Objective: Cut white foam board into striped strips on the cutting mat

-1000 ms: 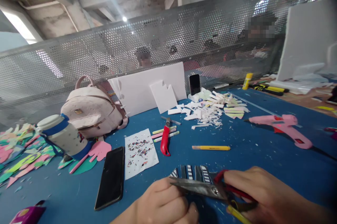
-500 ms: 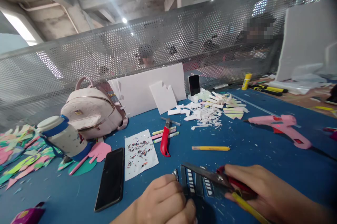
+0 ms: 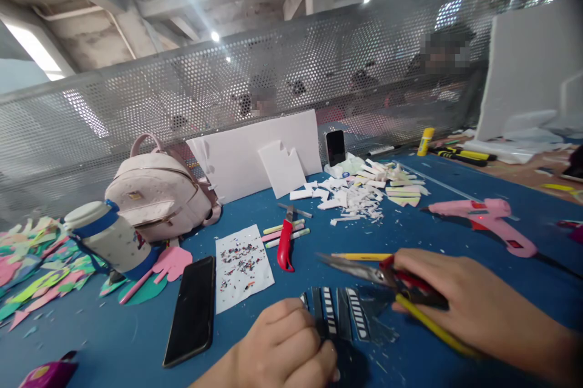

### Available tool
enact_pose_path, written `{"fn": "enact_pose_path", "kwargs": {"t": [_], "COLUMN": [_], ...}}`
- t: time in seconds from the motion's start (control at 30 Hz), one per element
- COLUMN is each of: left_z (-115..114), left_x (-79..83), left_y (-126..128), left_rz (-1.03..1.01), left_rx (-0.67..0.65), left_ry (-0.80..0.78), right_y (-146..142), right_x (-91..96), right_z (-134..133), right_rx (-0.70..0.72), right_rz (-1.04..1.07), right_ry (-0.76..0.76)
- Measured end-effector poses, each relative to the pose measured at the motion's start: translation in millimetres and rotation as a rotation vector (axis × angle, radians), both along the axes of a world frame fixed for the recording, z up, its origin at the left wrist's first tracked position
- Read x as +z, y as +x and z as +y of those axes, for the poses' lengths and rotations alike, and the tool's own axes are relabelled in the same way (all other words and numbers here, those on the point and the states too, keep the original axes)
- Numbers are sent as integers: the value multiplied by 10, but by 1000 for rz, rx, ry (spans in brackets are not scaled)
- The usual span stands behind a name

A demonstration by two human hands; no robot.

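My right hand is closed around red-handled scissors and a yellow pencil; the blades point left, raised above the blue table. My left hand is closed at the bottom edge, its fingers pinching a dark piece of card with black-and-white striped strips that lies flat on the table. The scissor blades hang just above and behind that card, apart from it.
A black phone lies left of my hand beside a white sheet with confetti. A red box cutter, yellow pen, pink glue gun, white foam scraps, pink backpack and bottle stand farther back. People sit behind the mesh screen.
My right hand lifted the scissors up and back to the right, off the striped card. My left hand stayed on the card, which now shows more fully.
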State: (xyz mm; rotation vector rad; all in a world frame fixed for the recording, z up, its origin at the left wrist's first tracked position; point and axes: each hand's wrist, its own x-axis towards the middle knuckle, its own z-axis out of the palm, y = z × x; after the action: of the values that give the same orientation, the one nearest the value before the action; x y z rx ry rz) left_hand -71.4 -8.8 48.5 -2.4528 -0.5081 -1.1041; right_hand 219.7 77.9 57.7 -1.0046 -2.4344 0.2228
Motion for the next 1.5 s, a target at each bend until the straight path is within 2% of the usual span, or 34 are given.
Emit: {"fn": "enact_pose_path", "kwargs": {"t": [0.13, 0.27, 0.37, 0.47, 0.53, 0.7, 0.8, 0.83, 0.9, 1.07, 1.2, 1.3, 1.4, 1.5], "left_z": [49, 98, 118, 136, 152, 212, 244, 253, 271, 334, 426, 487, 508, 496], "left_x": [-30, -79, -113, -123, -112, -46, -12, -6, -2, 2, 62, 115, 106, 7], "left_y": [-19, -4, -4, -36, -63, -81, -71, -71, -82, -194, -372, -546, -737, -912], "left_rz": [3, -8, -24, -50, -74, -159, -211, -246, -349, -530, -513, -511, -499, -454], "left_rx": [16, 33, 40, 100, 171, 250, 247, 246, 263, 360, 408, 468, 544, 591], "left_ry": [-92, -167, -252, -374, -470, -595, -615, -619, -650, -791, -750, -714, -702, -694], "right_y": [246, 450, 487, 377, 223, -318, -638, -731, -892, -1149, -1249, -1287, -1311, -1336], "right_x": [2, -53, -54, 89, 258, 660, 735, 730, 697, 648, 646, 568, 426, 274], "right_z": [324, 586, 696, 702, 632, 314, 196, 186, 211, 407, 565, 687, 819, 941], "right_rx": [-165, -214, -172, -108, -37, 383, 682, 720, 712, 585, 558, 500, 450, 442], "right_rz": [-144, -198, -227, -231, -157, -9, -37, -73, -115, -43, 28, 51, 112, 156], "right_ry": [73, 182, 149, 108, 101, 115, 171, 169, 140, -16, -6, 26, -61, -159]}}
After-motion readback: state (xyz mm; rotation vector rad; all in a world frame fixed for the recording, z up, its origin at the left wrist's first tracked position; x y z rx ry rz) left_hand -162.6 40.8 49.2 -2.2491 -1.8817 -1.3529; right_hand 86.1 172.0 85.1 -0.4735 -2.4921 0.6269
